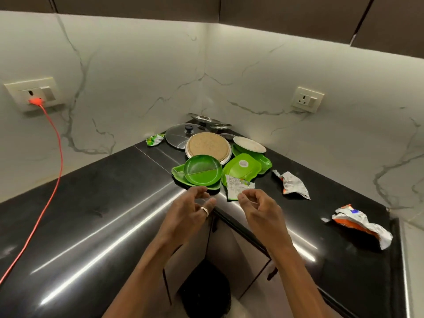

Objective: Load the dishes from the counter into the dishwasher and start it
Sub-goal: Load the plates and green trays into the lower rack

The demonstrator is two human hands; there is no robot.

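Dishes are piled in the corner of a black counter (96, 193). A round green bowl (202, 171) sits on a green leaf-shaped plate (179, 172). Beside it lies an upturned green dish (241, 169), with a white plate (249, 144) on more green dishes behind. A steel plate with a tan disc (208, 146), a glass lid (177, 135) and steel plates (207, 119) stand farther back. My left hand (192, 208) hovers just in front of the leaf plate, fingers loosely curled and empty. My right hand (258, 208) hovers near a torn wrapper (236, 187), holding nothing.
Crumpled wrappers lie at the right (293, 185), the far right (362, 226) and by the lid (156, 140). An orange cable (55, 157) runs from a wall socket (34, 94) across the left counter. A second socket (307, 98) is on the right wall. Cabinet doors are below.
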